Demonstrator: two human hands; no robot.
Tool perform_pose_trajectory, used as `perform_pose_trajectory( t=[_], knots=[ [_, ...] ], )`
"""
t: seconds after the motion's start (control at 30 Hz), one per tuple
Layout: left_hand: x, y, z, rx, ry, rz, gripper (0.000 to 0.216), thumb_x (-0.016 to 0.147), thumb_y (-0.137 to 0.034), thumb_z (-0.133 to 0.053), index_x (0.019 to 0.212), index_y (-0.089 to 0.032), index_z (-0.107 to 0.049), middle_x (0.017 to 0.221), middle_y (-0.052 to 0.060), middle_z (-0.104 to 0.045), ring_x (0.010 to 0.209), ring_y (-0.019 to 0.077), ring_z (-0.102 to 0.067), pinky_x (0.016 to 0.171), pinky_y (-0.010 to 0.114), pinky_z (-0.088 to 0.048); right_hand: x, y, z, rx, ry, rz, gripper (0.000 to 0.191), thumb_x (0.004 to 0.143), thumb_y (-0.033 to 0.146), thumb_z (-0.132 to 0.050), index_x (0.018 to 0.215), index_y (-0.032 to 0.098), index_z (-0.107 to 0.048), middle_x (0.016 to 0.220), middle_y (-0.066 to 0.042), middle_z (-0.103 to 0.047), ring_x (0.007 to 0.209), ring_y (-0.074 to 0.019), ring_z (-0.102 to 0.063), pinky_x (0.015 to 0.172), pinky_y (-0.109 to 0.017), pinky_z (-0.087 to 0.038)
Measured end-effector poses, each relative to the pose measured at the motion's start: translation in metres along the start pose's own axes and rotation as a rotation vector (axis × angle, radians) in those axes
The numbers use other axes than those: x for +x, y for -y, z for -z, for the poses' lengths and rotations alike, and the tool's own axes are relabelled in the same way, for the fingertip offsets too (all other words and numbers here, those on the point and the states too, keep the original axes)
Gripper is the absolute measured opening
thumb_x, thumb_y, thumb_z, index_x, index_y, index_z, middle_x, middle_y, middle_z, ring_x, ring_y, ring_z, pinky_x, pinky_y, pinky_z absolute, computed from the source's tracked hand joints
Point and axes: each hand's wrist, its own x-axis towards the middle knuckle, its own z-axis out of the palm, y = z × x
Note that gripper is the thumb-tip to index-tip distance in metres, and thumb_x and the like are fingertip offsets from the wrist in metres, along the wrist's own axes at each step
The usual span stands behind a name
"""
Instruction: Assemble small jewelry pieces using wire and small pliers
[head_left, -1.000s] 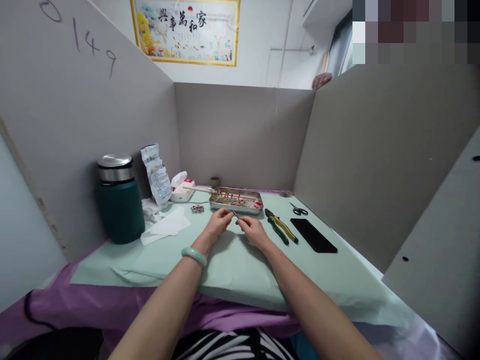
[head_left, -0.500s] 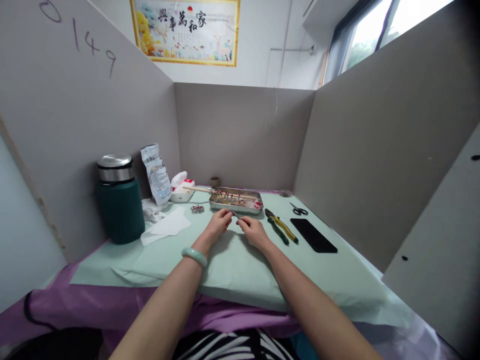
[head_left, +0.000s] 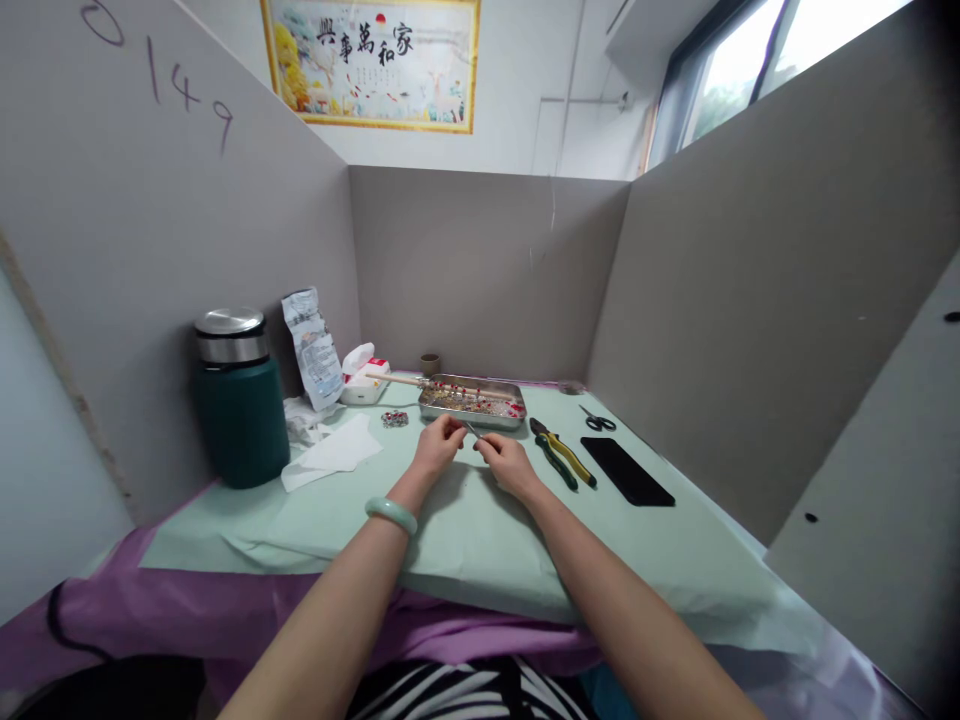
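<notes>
My left hand (head_left: pixel 439 445), with a pale green bangle (head_left: pixel 391 514) at the wrist, is closed in a pinch just in front of the metal tray (head_left: pixel 472 421). What its fingertips hold is too small to make out. Facing it, my right hand (head_left: pixel 505 463) pinches a thin, silvery, pointed piece (head_left: pixel 473 431) that reaches toward the left fingertips. Its exact kind does not show. Red, gold and clear beads lie in the tray, along with a beaded strand. A small heap of red and silver beads (head_left: pixel 394 419) rests left of the tray.
Green-and-yellow pliers (head_left: pixel 564 455), black scissors (head_left: pixel 600 421) and a black phone (head_left: pixel 627 471) lie at the right. Leftward are a green thermos (head_left: pixel 238 420), a silver pouch (head_left: pixel 312 350), a tissue pack (head_left: pixel 365 381) and white paper (head_left: pixel 334 453). Grey partitions (head_left: pixel 487 270) enclose the table.
My left hand has shifted very slightly to the right and up. A little more of the thin silvery piece shows between the hands. My right hand has hardly moved.
</notes>
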Motion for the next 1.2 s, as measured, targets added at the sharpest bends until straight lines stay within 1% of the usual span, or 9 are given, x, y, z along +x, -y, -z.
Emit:
perform_pose_trajectory(
  t=[0.23, 0.33, 0.47, 0.57, 0.67, 0.73, 0.97, 1.1, 1.2],
  knots=[
    [-0.004, -0.006, 0.0, 0.106, -0.085, -0.063, 0.006, 0.07, -0.023, -0.061, 0.066, -0.02, -0.057, 0.063, 0.0, -0.059, 0.058, 0.0132, -0.048, 0.059, 0.024, -0.034, 0.001, 0.0, 0.001, 0.012, 0.003, -0.023, 0.03, 0.08, 0.035, -0.043, 0.074, 0.017, -0.066, 0.061, 0.0, -0.057, 0.059, -0.0128, -0.048, 0.056, -0.023, -0.031],
    [-0.004, -0.002, -0.001, 0.099, -0.076, -0.064, 0.007, 0.072, -0.025, -0.059, 0.067, -0.02, -0.058, 0.065, 0.002, -0.06, 0.06, 0.014, -0.048, 0.059, 0.024, -0.033, 0.001, 0.0, 0.001, 0.0, -0.001, -0.019, 0.031, 0.08, 0.035, -0.043, 0.074, 0.017, -0.067, 0.061, 0.0, -0.058, 0.059, -0.0128, -0.048, 0.056, -0.023, -0.031],
    [-0.001, 0.002, -0.003, 0.019, -0.031, -0.013, 0.009, 0.072, -0.026, -0.057, 0.066, -0.019, -0.059, 0.062, 0.001, -0.057, 0.059, 0.0126, -0.046, 0.055, 0.022, -0.032, 0.001, -0.001, 0.0, -0.008, -0.006, 0.002, 0.031, 0.08, 0.035, -0.043, 0.074, 0.017, -0.067, 0.062, 0.0, -0.059, 0.06, -0.0133, -0.049, 0.058, -0.023, -0.032],
    [0.0, 0.002, -0.002, -0.131, 0.044, 0.097, 0.012, 0.072, -0.029, -0.056, 0.07, -0.018, -0.059, 0.054, -0.003, -0.048, 0.05, 0.0091, -0.04, 0.048, 0.02, -0.027, 0.0, -0.001, 0.001, 0.008, 0.015, 0.013, 0.03, 0.081, 0.035, -0.043, 0.074, 0.017, -0.067, 0.063, 0.0, -0.06, 0.06, -0.0132, -0.049, 0.058, -0.023, -0.032],
    [-0.001, 0.001, 0.003, -0.338, 0.186, 0.236, 0.019, 0.073, -0.036, -0.057, 0.075, -0.016, -0.057, 0.046, -0.008, -0.034, 0.039, 0.0054, -0.026, 0.04, 0.019, -0.016, -0.001, 0.0, 0.002, 0.027, 0.037, 0.019, 0.03, 0.081, 0.035, -0.044, 0.074, 0.017, -0.066, 0.064, 0.0, -0.059, 0.06, -0.0129, -0.048, 0.057, -0.023, -0.032],
    [-0.002, 0.001, 0.007, -0.453, 0.271, 0.285, 0.022, 0.073, -0.037, -0.058, 0.077, -0.016, -0.055, 0.044, -0.009, -0.028, 0.036, 0.0039, -0.018, 0.038, 0.019, -0.011, -0.002, 0.001, 0.003, 0.037, 0.042, 0.034, 0.03, 0.081, 0.035, -0.043, 0.074, 0.017, -0.066, 0.064, 0.0, -0.058, 0.061, -0.0128, -0.048, 0.056, -0.022, -0.032],
    [-0.002, -0.001, 0.021, -0.734, 0.502, 0.49, 0.018, 0.075, -0.031, -0.06, 0.077, -0.015, -0.052, 0.045, -0.011, -0.019, 0.036, 0.0031, -0.012, 0.035, 0.018, -0.008, -0.003, 0.004, 0.006, 0.038, 0.073, 0.113, 0.028, 0.081, 0.034, -0.044, 0.074, 0.017, -0.066, 0.061, 0.001, -0.054, 0.06, -0.0121, -0.045, 0.058, -0.023, -0.032],
    [-0.002, -0.004, 0.027, -0.834, 0.578, 0.58, 0.016, 0.076, -0.029, -0.058, 0.076, -0.014, -0.052, 0.044, -0.01, -0.018, 0.036, 0.0036, -0.011, 0.034, 0.018, -0.009, -0.004, 0.005, 0.009, 0.055, 0.104, 0.154, 0.029, 0.083, 0.036, -0.044, 0.077, 0.017, -0.065, 0.062, 0.001, -0.053, 0.059, -0.0119, -0.043, 0.057, -0.022, -0.032],
    [-0.003, -0.004, 0.03, -0.88, 0.615, 0.616, 0.015, 0.076, -0.028, -0.058, 0.075, -0.014, -0.052, 0.044, -0.01, -0.018, 0.036, 0.0037, -0.011, 0.034, 0.017, -0.009, -0.004, 0.005, 0.008, 0.07, 0.097, 0.189, 0.03, 0.084, 0.038, -0.044, 0.08, 0.017, -0.066, 0.067, 0.0, -0.056, 0.063, -0.0123, -0.046, 0.061, -0.023, -0.034]
  ],
)
